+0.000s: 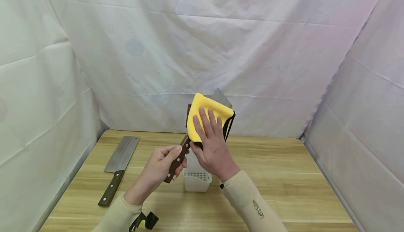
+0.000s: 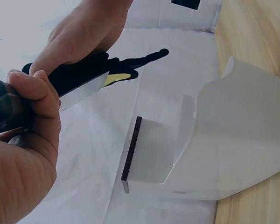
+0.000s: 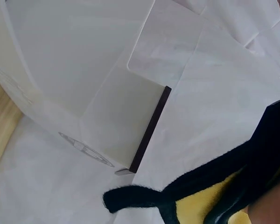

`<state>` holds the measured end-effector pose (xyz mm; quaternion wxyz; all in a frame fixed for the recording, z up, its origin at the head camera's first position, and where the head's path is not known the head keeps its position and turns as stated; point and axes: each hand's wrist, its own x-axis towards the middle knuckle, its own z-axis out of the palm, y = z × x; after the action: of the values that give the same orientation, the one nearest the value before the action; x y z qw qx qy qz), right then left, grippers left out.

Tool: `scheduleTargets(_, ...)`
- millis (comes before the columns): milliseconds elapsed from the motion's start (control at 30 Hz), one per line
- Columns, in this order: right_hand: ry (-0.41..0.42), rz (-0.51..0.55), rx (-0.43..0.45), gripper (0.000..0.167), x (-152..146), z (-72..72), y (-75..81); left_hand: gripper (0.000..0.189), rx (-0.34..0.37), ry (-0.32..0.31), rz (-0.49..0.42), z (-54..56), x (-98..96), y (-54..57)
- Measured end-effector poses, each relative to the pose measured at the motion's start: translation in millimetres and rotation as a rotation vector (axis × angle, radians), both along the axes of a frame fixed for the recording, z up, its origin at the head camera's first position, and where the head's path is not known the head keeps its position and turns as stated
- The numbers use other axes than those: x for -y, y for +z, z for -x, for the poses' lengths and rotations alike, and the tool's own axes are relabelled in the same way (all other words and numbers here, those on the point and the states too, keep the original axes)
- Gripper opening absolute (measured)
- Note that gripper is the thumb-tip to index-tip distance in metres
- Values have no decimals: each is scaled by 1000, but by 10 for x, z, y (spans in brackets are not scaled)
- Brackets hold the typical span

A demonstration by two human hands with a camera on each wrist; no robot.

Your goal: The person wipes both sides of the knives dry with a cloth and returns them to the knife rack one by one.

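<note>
Head: left hand (image 1: 161, 161) wraps the handle of the raised cleaver (image 1: 179, 159), above the white holder (image 1: 197, 184). Right hand (image 1: 212, 147) lies on the yellow cloth (image 1: 206, 102), fingers extended; cloth hides most of the blade, top corner pokes out. Second cleaver (image 1: 120, 161) flat on the table (image 1: 268, 190), left side.

Left wrist: left fingers curled around handle, butt end cut off; blade strip visible below cloth.

Right wrist: holder and cloth cropped; grip unreadable here.

A knife (image 1: 122, 154) lies near the left edge of the table (image 1: 268, 183), beside a white box (image 1: 196, 185). White sheets (image 1: 221, 49) hang behind.
</note>
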<state>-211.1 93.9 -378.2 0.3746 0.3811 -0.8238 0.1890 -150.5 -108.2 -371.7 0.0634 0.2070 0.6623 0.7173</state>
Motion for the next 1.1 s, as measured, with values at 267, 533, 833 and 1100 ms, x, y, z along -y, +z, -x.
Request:
scheduleTargets(267, 15, 27, -29, 56, -70, 3, -19, 40, 5, 10, 41, 11, 11, 28)
scheduleTargets(533, 44, 198, 2, 53, -252, 89, 6, 41, 12, 34, 56, 36, 54, 143)
scheduleTargets(833, -51, 424, 362, 49, -636, 128, 94, 38, 69, 95, 105, 81, 162, 268)
scheduleTargets(1100, -172, 382, 559, 50, -1012, 147, 138, 39, 125, 168, 139, 123, 241, 367)
